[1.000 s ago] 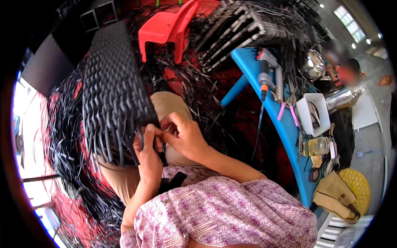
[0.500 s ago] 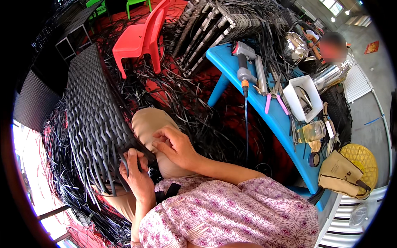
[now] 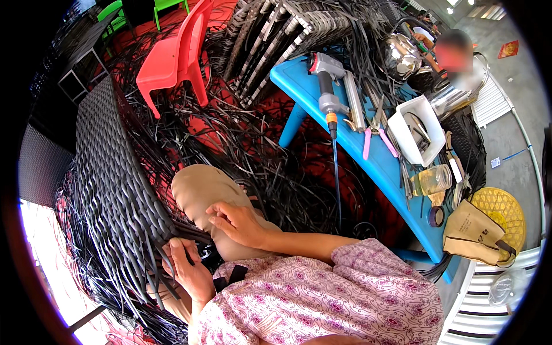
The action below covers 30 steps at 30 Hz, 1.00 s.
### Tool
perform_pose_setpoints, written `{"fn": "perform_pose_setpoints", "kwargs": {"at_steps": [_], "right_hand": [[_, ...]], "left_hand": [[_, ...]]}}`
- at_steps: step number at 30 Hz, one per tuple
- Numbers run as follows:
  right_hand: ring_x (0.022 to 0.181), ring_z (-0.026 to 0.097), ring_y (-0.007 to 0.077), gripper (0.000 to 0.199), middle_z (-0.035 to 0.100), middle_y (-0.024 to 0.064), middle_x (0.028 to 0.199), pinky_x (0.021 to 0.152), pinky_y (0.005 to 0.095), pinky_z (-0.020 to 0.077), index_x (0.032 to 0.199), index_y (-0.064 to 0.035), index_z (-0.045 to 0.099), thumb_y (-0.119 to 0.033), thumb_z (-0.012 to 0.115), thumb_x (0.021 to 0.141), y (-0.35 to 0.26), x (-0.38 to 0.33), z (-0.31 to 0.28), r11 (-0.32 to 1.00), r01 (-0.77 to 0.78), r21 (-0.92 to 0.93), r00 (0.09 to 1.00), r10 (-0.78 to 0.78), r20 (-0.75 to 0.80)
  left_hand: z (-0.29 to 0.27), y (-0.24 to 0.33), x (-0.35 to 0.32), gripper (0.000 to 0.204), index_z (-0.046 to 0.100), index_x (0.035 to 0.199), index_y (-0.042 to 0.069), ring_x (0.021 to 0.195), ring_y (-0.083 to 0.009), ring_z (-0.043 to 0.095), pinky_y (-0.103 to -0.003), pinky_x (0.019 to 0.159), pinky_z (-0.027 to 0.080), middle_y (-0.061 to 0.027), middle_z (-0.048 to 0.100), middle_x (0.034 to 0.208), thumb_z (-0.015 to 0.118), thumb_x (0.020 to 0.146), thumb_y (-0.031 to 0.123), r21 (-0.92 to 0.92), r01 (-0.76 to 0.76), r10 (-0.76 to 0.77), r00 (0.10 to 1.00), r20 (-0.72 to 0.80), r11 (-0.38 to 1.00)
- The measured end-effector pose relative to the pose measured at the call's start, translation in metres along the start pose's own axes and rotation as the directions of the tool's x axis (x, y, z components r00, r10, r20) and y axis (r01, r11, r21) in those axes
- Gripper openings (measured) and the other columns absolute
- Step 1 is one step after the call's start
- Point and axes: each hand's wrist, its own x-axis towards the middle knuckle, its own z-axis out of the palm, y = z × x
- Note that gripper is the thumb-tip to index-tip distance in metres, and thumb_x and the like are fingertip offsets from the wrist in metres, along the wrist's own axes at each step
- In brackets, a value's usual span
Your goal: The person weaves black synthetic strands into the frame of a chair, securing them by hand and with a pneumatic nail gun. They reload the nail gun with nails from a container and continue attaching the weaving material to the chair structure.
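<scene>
One left hand (image 3: 190, 271), one right hand (image 3: 237, 224), two dark woven panels (image 3: 112, 172)
One red plastic chair (image 3: 164, 60), one blue table (image 3: 388, 173), one pneumatic staple gun (image 3: 326, 85), one pair of snips (image 3: 376, 125), one glass jar (image 3: 432, 181).

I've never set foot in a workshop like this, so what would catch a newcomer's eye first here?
Probably the bright red chair near the top, standing amid tangled black strips. Next comes the blue table on the right, crowded with tools, including pink-handled cutters. At left stretches a dark woven panel, the person's left hand at its lower right corner.
</scene>
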Motion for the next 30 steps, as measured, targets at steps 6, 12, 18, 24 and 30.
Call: {"fn": "perform_pose_setpoints", "kwargs": {"at_steps": [6, 12, 18, 24, 30], "right_hand": [[0.072, 0.066, 0.0227, 0.024, 0.067, 0.0103, 0.087, 0.063, 0.0332, 0.0498, 0.11, -0.0043, 0.059, -0.01, 0.06, 0.087, 0.003, 0.003, 0.0, 0.999, 0.034, -0.021, 0.999, -0.034, 0.012], [0.077, 0.067, 0.0233, 0.023, 0.068, 0.0103, 0.092, 0.068, 0.0333, 0.0523, 0.109, -0.0035, 0.059, -0.009, 0.06, 0.087, 0.008, 0.006, 0.004, 0.998, 0.036, -0.047, 0.999, -0.035, 0.02], [0.078, 0.067, 0.0284, 0.016, 0.068, 0.0091, 0.092, 0.07, 0.0392, 0.0517, 0.103, -0.0058, 0.058, -0.015, 0.057, 0.089, 0.006, 0.008, 0.004, 0.999, 0.038, -0.023, 0.999, -0.038, -0.002], [0.078, 0.067, 0.0282, 0.016, 0.068, 0.0093, 0.094, 0.071, 0.0388, 0.0519, 0.103, -0.005, 0.057, -0.014, 0.056, 0.089, 0.008, 0.008, 0.008, 0.998, 0.052, -0.02, 0.999, -0.052, -0.013], [0.078, 0.067, 0.0285, 0.016, 0.068, 0.0094, 0.092, 0.07, 0.0387, 0.0519, 0.103, -0.0051, 0.057, -0.013, 0.056, 0.09, 0.005, 0.008, 0.007, 0.997, 0.071, -0.028, 0.997, -0.072, -0.032]], "left_hand": [[0.0, -0.015, 0.002, 0.034, 0.043, 0.069, 0.009, 0.06, -0.0099, 0.029, -0.024, 0.062, 0.03, 0.0012, 0.031, 0.064, 0.044, 0.101, 0.023, 0.091, -0.068, 0.068, 0.998, 0.002, 0.994], [-0.004, -0.021, 0.002, 0.032, 0.043, 0.071, 0.008, 0.061, -0.01, 0.029, -0.024, 0.061, 0.031, 0.001, 0.031, 0.066, 0.041, 0.101, 0.018, 0.002, 0.019, -0.019, 1.0, -0.006, 1.0], [-0.012, -0.033, 0.005, 0.02, 0.041, 0.075, 0.002, 0.062, -0.0167, 0.035, -0.029, 0.055, 0.034, -0.0037, 0.035, 0.07, 0.042, 0.094, -0.004, 0.383, -0.336, 0.304, 0.942, 0.143, 0.861], [-0.015, -0.036, 0.001, 0.022, 0.041, 0.073, 0.003, 0.062, -0.0169, 0.035, -0.028, 0.058, 0.033, -0.0036, 0.035, 0.069, 0.043, 0.094, -0.001, 0.091, -0.016, 0.012, 0.999, 0.042, 0.996], [-0.011, -0.028, 0.005, 0.037, 0.041, 0.065, 0.004, 0.06, -0.0119, 0.036, -0.027, 0.055, 0.031, -0.0024, 0.041, 0.068, 0.047, 0.098, 0.02, -0.005, 0.049, -0.049, 0.999, 0.012, 0.999]]}}
